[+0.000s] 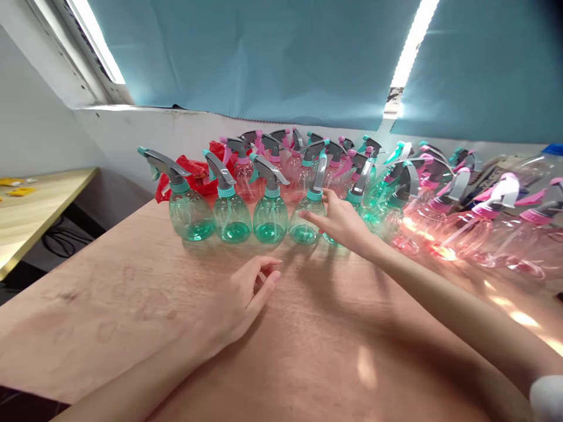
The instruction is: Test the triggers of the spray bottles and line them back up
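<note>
My right hand (341,221) reaches to a green spray bottle (303,225) with a grey and teal trigger head. Its thumb lies across the front of the bottle and its fingers go round the right side, partly hidden. My left hand (246,296) is low over the table in front of the row, holding nothing, its fingers loosely bent and apart from the thumb. Left of the held bottle stand three similar ones: a near green bottle (270,220), a middle one (233,220) and an outer one (191,214). Another green bottle (355,202) is partly behind my right hand.
Pink spray bottles (466,234) crowd the right side of the wooden table (132,305), with several more pink and green ones behind the front row. Red plastic wrapping (193,170) lies at the back left. A large clear bottle with a blue cap (539,164) stands far right.
</note>
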A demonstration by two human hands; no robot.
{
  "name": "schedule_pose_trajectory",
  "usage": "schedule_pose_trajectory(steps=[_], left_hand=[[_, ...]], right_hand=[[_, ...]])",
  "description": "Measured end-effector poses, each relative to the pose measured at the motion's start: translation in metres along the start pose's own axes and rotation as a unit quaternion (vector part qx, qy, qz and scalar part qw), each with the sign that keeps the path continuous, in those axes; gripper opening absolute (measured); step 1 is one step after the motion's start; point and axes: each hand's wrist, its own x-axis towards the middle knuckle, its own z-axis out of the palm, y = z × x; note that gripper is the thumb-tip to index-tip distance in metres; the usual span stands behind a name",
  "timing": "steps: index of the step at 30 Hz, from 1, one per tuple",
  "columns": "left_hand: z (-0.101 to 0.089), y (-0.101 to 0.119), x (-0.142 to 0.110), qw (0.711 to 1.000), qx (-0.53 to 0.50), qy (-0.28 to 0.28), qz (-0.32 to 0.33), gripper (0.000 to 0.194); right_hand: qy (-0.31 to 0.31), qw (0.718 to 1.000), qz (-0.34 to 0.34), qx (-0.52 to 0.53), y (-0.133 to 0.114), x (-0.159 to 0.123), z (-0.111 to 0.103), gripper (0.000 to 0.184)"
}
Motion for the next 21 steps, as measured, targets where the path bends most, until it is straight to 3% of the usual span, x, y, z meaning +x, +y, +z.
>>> schedule_pose_trajectory(steps=[6, 10, 13, 17, 21], left_hand=[[0.004, -0.003, 0.002, 1.000, -0.005, 0.013, 0.007, 0.023], [0.008, 0.004, 0.004, 1.000, 0.001, -0.001, 0.003, 0.022], [0.017, 0.012, 0.008, 1.000, 0.002, 0.019, -0.006, 0.024], [0.038, 0.023, 0.018, 0.999, -0.008, 0.039, 0.005, 0.052], [0.060, 0.038, 0.027, 0.998, -0.052, -0.005, 0.040, 0.075]], right_hand=[[0.003, 0.998, -0.021, -0.052, 0.003, 0.000, 0.006, 0.046], [-0.018, 0.996, -0.020, -0.085, 0.000, -0.018, -0.004, 0.046], [-0.046, 0.994, -0.034, -0.090, -0.002, -0.038, -0.017, 0.048], [-0.082, 0.992, -0.073, -0.057, 0.005, -0.063, -0.036, 0.046], [-0.124, 0.984, -0.130, 0.006, 0.018, -0.086, -0.060, 0.041]])
